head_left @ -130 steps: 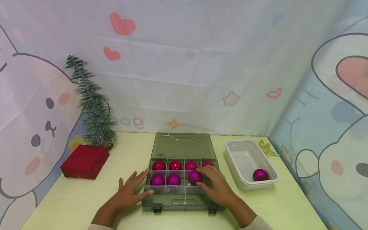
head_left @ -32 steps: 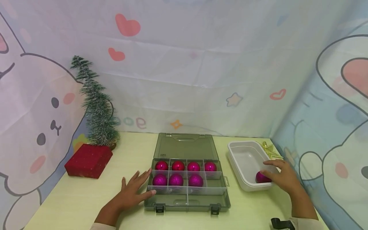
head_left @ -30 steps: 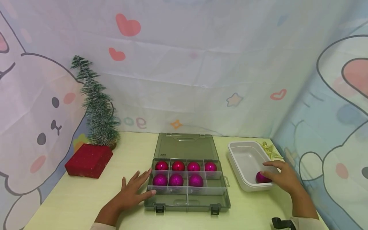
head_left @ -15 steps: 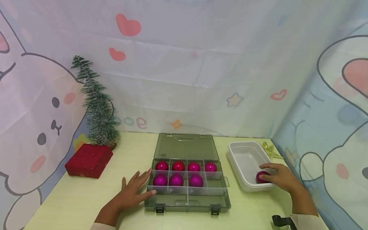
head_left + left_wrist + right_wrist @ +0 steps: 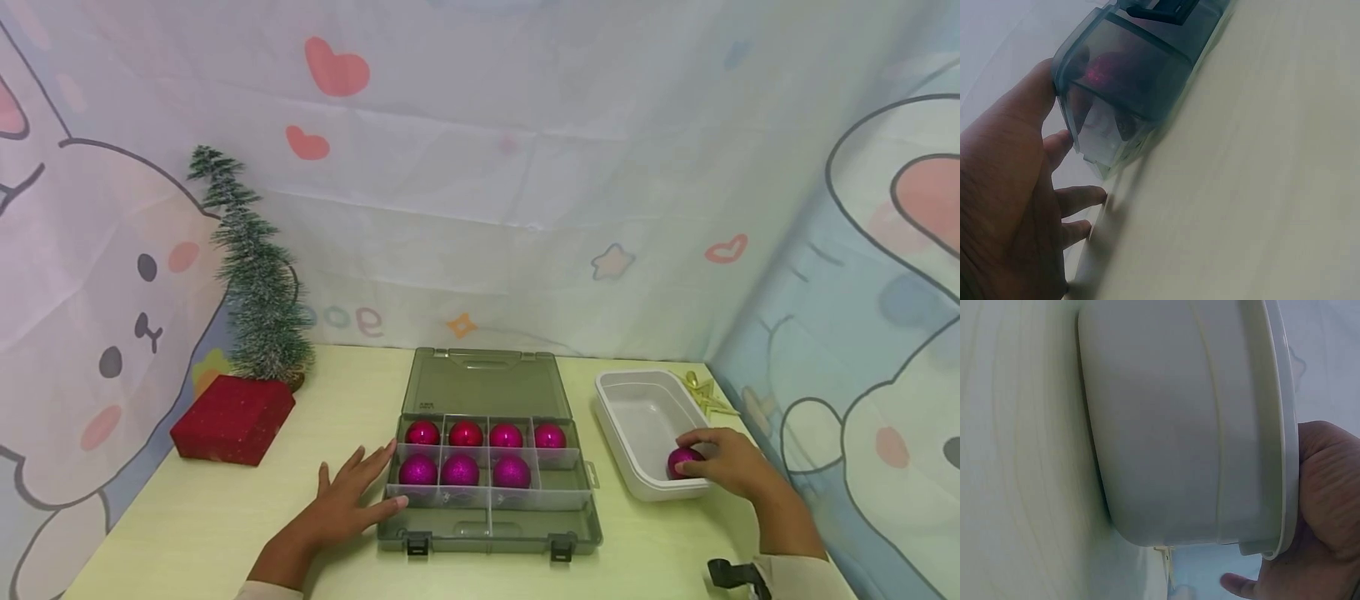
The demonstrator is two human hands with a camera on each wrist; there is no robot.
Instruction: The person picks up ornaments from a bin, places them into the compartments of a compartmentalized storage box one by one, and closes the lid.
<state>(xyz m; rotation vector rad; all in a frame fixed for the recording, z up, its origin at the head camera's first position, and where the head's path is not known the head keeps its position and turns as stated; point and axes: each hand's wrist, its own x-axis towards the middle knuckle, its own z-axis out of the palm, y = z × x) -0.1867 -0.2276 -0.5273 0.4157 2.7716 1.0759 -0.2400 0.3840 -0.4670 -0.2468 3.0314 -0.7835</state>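
My left hand (image 5: 341, 508) rests with spread, fairly straight fingers at the left edge of an open, see-through green compartment box (image 5: 540, 521); the thumb lies over its front left corner. In the left wrist view the thumb and a finger touch the box wall (image 5: 1141, 69). My right hand (image 5: 731, 467) reaches into a white plastic tub (image 5: 626, 462) and grips a glittery purple Christmas bauble (image 5: 677, 456) between thumb and fingers. The tub's wall (image 5: 1154, 425) hides that bauble in the right wrist view. Shiny baubles (image 5: 506, 435) fill the box's back row; glittery baubles (image 5: 460, 469) sit in front.
A small frosted Christmas tree (image 5: 258, 283) stands at the back left behind a red block (image 5: 232, 419). Gold star ornaments (image 5: 703, 392) lie beyond the tub. The box's lid (image 5: 483, 383) leans back, and printed cloth (image 5: 487, 200) closes off the back and sides.
The right hand has gone from the box to the tub, leaving a glittery bauble in the middle row. Its thumb and fingers have closed round the tub's bauble. The left hand stays put.
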